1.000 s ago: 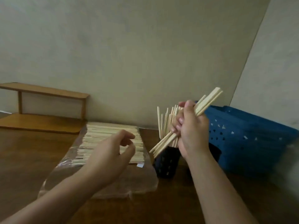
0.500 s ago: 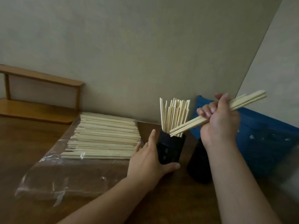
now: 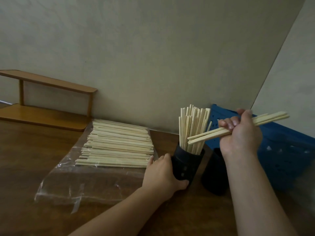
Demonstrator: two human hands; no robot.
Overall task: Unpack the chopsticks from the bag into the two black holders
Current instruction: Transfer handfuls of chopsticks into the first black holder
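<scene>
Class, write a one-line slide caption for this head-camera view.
Left hand grips a chopstick-filled black holder while right hand holds a few chopsticks above it.

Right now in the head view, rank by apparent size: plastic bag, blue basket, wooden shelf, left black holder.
1. plastic bag
2. blue basket and wooden shelf: similar, and both are cut off by the frame, so unranked
3. left black holder, partly covered by the left hand

No text, label, brand, number or sign can be read anywhere in the head view
</scene>
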